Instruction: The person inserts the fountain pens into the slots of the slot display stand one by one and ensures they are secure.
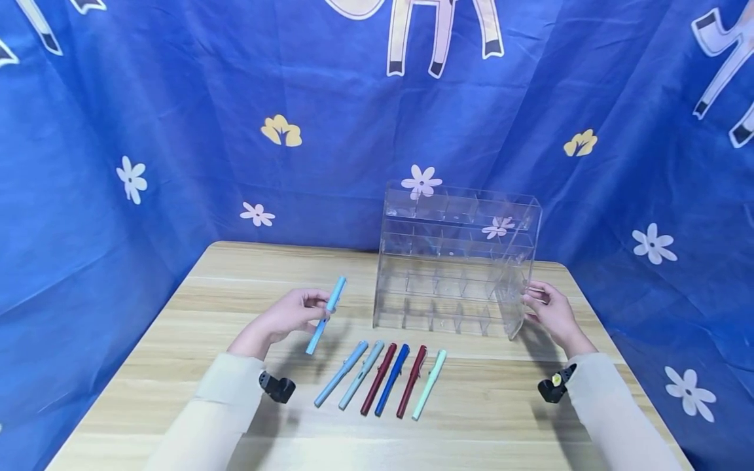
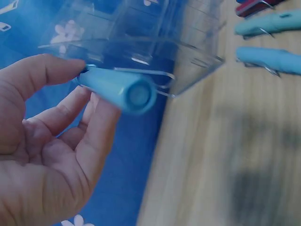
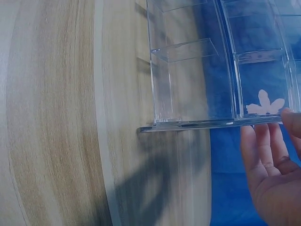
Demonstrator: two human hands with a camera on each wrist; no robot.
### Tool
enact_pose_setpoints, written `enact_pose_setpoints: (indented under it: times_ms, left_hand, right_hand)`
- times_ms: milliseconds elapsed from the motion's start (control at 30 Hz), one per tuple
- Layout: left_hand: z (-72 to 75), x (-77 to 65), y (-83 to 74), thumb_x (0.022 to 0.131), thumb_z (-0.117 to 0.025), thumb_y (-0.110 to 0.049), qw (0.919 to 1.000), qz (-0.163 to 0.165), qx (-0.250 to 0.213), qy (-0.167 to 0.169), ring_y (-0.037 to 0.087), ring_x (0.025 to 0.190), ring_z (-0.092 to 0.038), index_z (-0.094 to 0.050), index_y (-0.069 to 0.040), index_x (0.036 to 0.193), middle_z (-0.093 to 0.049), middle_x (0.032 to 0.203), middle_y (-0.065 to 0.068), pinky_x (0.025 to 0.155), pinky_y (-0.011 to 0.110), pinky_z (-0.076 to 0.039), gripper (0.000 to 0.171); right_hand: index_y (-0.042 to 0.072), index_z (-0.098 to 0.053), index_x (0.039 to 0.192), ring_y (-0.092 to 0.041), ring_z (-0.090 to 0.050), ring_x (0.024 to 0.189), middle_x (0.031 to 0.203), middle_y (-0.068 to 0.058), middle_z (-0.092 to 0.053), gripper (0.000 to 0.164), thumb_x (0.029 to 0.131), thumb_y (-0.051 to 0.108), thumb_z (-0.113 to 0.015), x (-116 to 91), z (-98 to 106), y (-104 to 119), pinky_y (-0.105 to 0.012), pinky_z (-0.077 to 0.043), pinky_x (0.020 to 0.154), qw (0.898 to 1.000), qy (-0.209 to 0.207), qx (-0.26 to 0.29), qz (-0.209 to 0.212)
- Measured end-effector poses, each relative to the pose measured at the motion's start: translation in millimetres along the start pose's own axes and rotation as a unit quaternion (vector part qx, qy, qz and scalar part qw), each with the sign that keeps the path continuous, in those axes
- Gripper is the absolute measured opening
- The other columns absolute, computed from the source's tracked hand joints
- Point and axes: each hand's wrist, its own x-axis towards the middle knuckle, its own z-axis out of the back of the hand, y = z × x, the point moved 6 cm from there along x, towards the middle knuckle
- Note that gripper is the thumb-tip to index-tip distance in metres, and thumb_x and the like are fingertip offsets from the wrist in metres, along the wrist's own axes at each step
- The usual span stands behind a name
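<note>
My left hand (image 1: 292, 313) pinches a light blue pen (image 1: 326, 316) between thumb and fingers, above the table and left of the clear rack. In the left wrist view the held pen (image 2: 117, 89) points one round end at the camera, its wire clip showing. At the clear acrylic rack (image 1: 448, 288), my right hand (image 1: 552, 313) touches the right side panel with thumb and fingertips. Those fingers look fairly straight in the right wrist view, against the outer face of the side panel (image 3: 197, 125).
Several pens lie in a slanted row before the rack: two light blue, a dark red pen (image 1: 379, 379), a blue pen (image 1: 392, 380), another dark red and a mint pen (image 1: 429, 384). A blue patterned curtain (image 1: 330, 163) surrounds the wooden table (image 1: 471, 432).
</note>
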Motion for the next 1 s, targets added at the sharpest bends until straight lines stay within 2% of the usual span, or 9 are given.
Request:
enact_pose_setpoints:
  times_ms: [200, 433, 600, 767, 867, 1000]
  left_hand:
    - [-1.3, 12.7, -19.6, 0.089, -0.054, 0.006, 0.9986, -0.023, -0.037, -0.031, 0.020, 0.085, -0.062, -0.050, 0.014, 0.111, -0.059, 0.095, 0.014, 0.077, 0.041, -0.056, 0.024]
    - [0.0, 25.6, -43.1, 0.086, -0.057, 0.010, 0.9942, -0.058, -0.052, -0.074, 0.016, 0.082, -0.066, -0.049, 0.015, 0.109, -0.063, 0.094, 0.016, 0.079, 0.037, -0.056, 0.025]
    - [2.0, 35.1, -61.3, 0.086, -0.063, 0.007, 0.9886, -0.079, -0.062, -0.113, 0.016, 0.081, -0.066, -0.052, 0.007, 0.100, -0.064, 0.089, 0.010, 0.078, 0.037, -0.056, 0.018]
    - [3.3, 42.0, -77.0, 0.084, -0.068, 0.003, 0.9806, -0.083, -0.086, -0.155, 0.015, 0.079, -0.067, -0.052, 0.002, 0.096, -0.066, 0.083, 0.005, 0.079, 0.039, -0.056, 0.021]
    - [4.1, 44.6, -86.9, 0.084, -0.071, 0.000, 0.9751, -0.089, -0.095, -0.180, 0.015, 0.079, -0.068, -0.053, -0.001, 0.097, -0.068, 0.084, 0.005, 0.081, 0.042, -0.055, 0.022]
    - [3.9, 49.2, -99.9, 0.085, -0.072, -0.006, 0.9694, -0.093, -0.097, -0.206, 0.016, 0.081, -0.069, -0.056, -0.003, 0.099, -0.069, 0.091, 0.008, 0.080, 0.041, -0.055, 0.021]
  right_hand:
    - [-0.013, -0.035, 0.136, 0.005, -0.057, 0.086, 0.129, -0.036, -0.043, 0.045, 0.097, 0.002, -0.053, 2, 0, -3, -0.030, -0.057, 0.071, 1.000, 0.002, -0.001, -0.001]
    - [-0.012, -0.035, 0.136, 0.005, -0.056, 0.086, 0.128, -0.036, -0.043, 0.045, 0.097, 0.002, -0.052, 3, 0, -2, -0.032, -0.057, 0.073, 1.000, 0.005, -0.005, -0.002]
    - [-0.013, -0.035, 0.136, 0.004, -0.056, 0.086, 0.128, -0.037, -0.043, 0.045, 0.097, 0.002, -0.052, 3, 0, -1, -0.035, -0.057, 0.074, 1.000, 0.008, -0.005, 0.000]
    - [-0.012, -0.036, 0.136, 0.003, -0.056, 0.086, 0.127, -0.036, -0.044, 0.044, 0.097, 0.001, -0.052, 4, 0, -1, -0.035, -0.057, 0.074, 1.000, 0.006, -0.011, -0.002]
    - [-0.011, -0.037, 0.135, 0.004, -0.056, 0.086, 0.127, -0.036, -0.044, 0.044, 0.097, 0.001, -0.052, 4, 0, 0, -0.033, -0.057, 0.073, 1.000, 0.006, -0.015, -0.002]
    - [-0.011, -0.037, 0.135, 0.005, -0.055, 0.085, 0.127, -0.036, -0.044, 0.043, 0.097, 0.001, -0.052, 4, 0, -1, -0.033, -0.057, 0.073, 1.000, 0.006, -0.018, -0.002]
